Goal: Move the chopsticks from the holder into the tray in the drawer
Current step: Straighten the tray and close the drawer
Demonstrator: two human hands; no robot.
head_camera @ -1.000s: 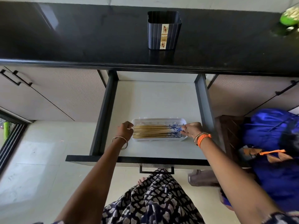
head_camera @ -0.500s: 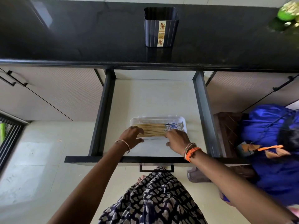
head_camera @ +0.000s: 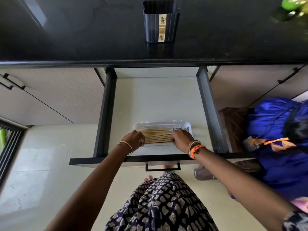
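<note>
Several wooden chopsticks [head_camera: 157, 136] with blue-patterned ends lie side by side in a clear plastic tray [head_camera: 155, 125] on the floor of the open drawer [head_camera: 160, 100]. My left hand [head_camera: 135, 140] rests on their left ends and my right hand [head_camera: 180, 139] covers their right, patterned ends; both have curled fingers touching the bundle. I cannot tell whether the fingers grip or only press. The dark striped holder [head_camera: 160, 22] stands upright on the black counter [head_camera: 83, 39], and no chopsticks show in it.
The drawer's black front rail [head_camera: 133, 160] and handle [head_camera: 162, 167] are just under my wrists. Closed cabinet doors flank the drawer. A person in blue [head_camera: 280, 144] crouches at the right beside a wooden stool [head_camera: 233, 124]. A green object [head_camera: 293, 4] sits at the counter's far right.
Both hands moved inward from the tray's outer ends onto the chopsticks, now covering both ends of the bundle. The view shifted slightly closer.
</note>
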